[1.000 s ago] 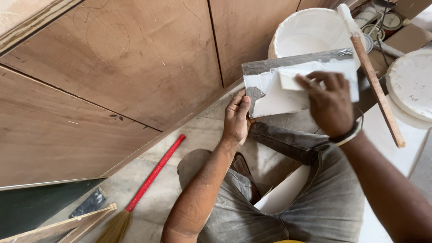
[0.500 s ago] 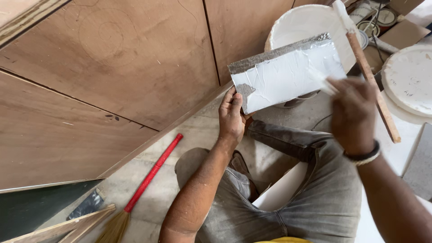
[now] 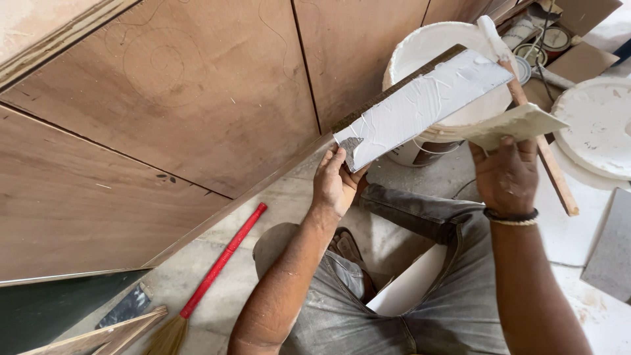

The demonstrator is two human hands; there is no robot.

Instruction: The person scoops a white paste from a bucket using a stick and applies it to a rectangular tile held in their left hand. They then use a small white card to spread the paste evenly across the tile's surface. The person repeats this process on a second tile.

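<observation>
Clearly left hand (image 3: 335,184) grips putty-coated board (image 3: 424,105) slanting up-right; right hand (image 3: 506,174) grips scraper (image 3: 513,125).

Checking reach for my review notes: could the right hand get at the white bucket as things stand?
Probably yes. The right hand holds a putty blade just in front of the white bucket; only the coated board in the left hand partly crosses the way.

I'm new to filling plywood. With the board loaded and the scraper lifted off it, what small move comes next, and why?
Probably bring the scraper in the right hand back onto the board held by the left hand and take a little paste: the white coat lies thick and ridged, and the blade is off it.
</observation>
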